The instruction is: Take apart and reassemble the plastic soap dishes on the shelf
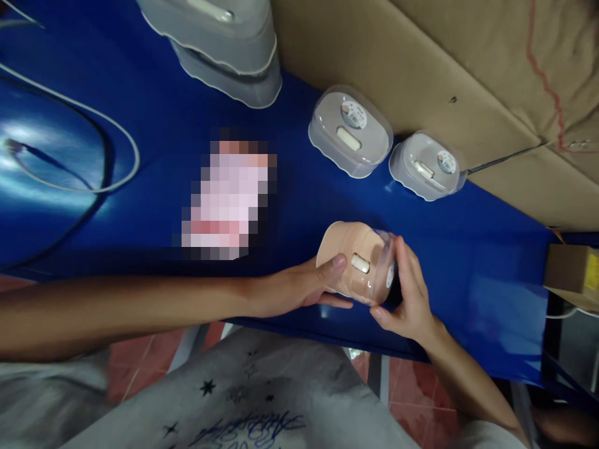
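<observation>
Between my two hands is a beige plastic container (339, 240) with a clear lid (381, 249) at its right side and a white oval piece on it. My left hand (311, 280) grips the container's left end, thumb on top and fingers beneath. My right hand (408, 293) curves around the clear lid at the right end, its fingers along the far side and the thumb at the near edge. A round white label shows partly on the lid by my right palm. The underside of the container is hidden.
Two clear-lidded containers, one larger (350, 134) and one smaller (425, 165), stand on the blue table (290, 206) against brown cardboard (421, 56). Stacked translucent containers (224, 50) are at the back left. A pixelated patch (229, 199), cables (135, 156) and a small box (568, 268) also show.
</observation>
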Motion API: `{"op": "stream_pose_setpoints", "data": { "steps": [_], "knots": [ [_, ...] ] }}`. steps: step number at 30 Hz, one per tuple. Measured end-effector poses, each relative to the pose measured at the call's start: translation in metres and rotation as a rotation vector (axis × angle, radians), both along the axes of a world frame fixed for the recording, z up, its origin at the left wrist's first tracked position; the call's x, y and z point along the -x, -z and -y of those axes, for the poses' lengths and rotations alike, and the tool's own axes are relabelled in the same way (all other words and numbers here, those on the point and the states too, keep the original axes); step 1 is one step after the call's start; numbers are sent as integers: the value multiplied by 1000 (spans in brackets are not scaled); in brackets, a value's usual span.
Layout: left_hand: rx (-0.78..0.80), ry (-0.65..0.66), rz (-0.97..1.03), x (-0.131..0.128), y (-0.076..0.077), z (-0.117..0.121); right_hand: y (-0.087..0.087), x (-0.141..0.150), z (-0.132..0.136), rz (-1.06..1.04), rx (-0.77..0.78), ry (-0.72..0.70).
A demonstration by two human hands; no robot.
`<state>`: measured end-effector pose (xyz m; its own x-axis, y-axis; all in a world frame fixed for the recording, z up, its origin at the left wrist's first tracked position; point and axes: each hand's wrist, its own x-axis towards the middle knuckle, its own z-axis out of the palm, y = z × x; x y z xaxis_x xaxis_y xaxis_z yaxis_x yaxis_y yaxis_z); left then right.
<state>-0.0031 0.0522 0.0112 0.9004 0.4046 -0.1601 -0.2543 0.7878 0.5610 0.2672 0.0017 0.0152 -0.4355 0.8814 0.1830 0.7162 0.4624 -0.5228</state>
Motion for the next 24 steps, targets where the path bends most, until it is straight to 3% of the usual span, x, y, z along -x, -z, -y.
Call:
{"op": "stream_pose_setpoints", "data": {
  "steps": [5, 8, 12, 20, 24],
  "knots": [
    [-139, 42, 32, 5, -10, 0, -4, 6, 1, 1, -147, -44],
    [-341, 58, 13, 7, -15, -4, -7, 9, 2, 10, -252, -61],
    [-571, 76, 28, 8, -20, -11, -7, 9, 3, 7, -268, -75],
    [-493, 18, -47, 7, -25, -8, 5, 10, 9, 5, -174, -39],
    [-305, 55, -27, 4, -22, -1, 6, 11, 11, 52, -152, -4]
  ]
}}
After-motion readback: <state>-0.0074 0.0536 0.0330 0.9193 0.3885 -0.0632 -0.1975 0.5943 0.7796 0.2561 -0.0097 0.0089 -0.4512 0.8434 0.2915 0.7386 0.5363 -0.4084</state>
